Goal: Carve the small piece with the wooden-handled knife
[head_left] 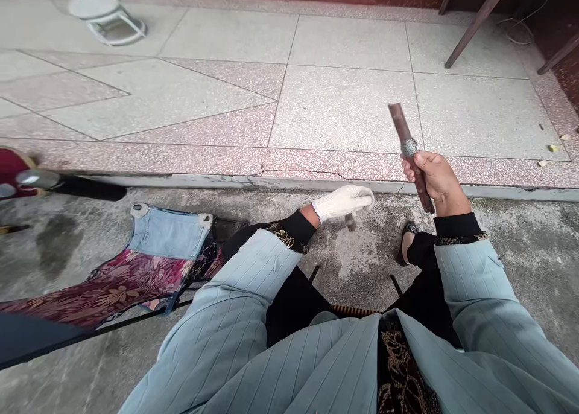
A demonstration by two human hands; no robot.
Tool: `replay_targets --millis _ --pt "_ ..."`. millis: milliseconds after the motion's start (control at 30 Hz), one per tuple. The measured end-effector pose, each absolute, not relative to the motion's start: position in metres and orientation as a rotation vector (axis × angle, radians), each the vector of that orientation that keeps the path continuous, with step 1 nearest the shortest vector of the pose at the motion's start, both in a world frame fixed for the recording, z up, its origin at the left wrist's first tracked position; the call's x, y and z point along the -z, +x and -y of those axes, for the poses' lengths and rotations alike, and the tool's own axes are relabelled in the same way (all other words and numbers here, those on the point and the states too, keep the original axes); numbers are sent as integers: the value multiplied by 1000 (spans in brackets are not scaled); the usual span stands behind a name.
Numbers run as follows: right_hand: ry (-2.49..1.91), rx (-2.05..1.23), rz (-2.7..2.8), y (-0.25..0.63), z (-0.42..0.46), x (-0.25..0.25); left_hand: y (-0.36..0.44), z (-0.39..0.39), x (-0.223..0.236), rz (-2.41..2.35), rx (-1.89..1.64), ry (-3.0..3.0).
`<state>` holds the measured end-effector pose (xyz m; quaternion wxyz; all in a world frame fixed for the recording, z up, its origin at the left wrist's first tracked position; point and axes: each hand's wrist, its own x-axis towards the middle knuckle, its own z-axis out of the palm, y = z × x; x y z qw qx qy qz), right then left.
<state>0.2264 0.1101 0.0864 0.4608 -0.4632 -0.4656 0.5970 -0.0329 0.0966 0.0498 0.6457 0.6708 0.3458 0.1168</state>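
Note:
My right hand (435, 180) is bare and closed around a dark brown rod (402, 128) that has a grey metal band just above my fingers. The rod tilts up and to the left, with its lower end sticking out below my hand. My left hand (342, 202) wears a white glove, fingers together and pointing right, a little left of and below the rod, holding nothing I can see. Both hands hover over the grey concrete ground (357, 251) in front of my knees.
A raised terrazzo floor (344, 106) begins at a step edge (271, 181) just beyond my hands. A patchwork fabric folding seat (149, 263) lies at left. A white stool (106, 17) stands far left, wooden legs (474, 25) far right. A dark shoe (404, 245) shows below my right hand.

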Motion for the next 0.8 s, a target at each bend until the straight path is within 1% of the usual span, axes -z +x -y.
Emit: replay_targets --millis 233,300,400,467,500,533,567,600,667,700,733,767,800 --pt "-1203 -1395 1043 223 -117 -79 -34 -92 -70 -791 -261 1631" --pt "-1303 -1329 1092 223 -119 -75 -34 -93 -71 -762 -272 1675" --pt "-1674 -1099 1359 221 -122 -70 -37 -94 -71 -726 -261 1766" --pt "-1946 -930 1706 218 -121 -69 -40 -95 -72 -748 -250 1854" --pt "-2031 -916 1915 215 -120 -69 -42 -96 -73 -765 -245 1897" --pt "-2060 -986 2138 211 -117 -70 -44 -97 -74 -780 -240 1942" --pt "-2027 -1145 2353 207 -114 -70 -46 -98 -74 -789 -233 1984" --pt "-1930 -1370 2534 202 -110 -71 -48 -99 -74 -799 -228 2015" --pt "-1575 -1849 2729 193 -101 -74 -50 -102 -73 -854 -246 2032" --pt "-1352 -2050 2724 191 -96 -76 -51 -103 -71 -897 -274 2019" --pt "-1155 -2184 2649 191 -93 -80 -51 -104 -69 -950 -305 1987" --pt "-983 -2262 2515 193 -91 -84 -50 -105 -67 -998 -329 1946" --pt "-871 -2260 2350 198 -90 -88 -50 -105 -64 -1033 -340 1904"
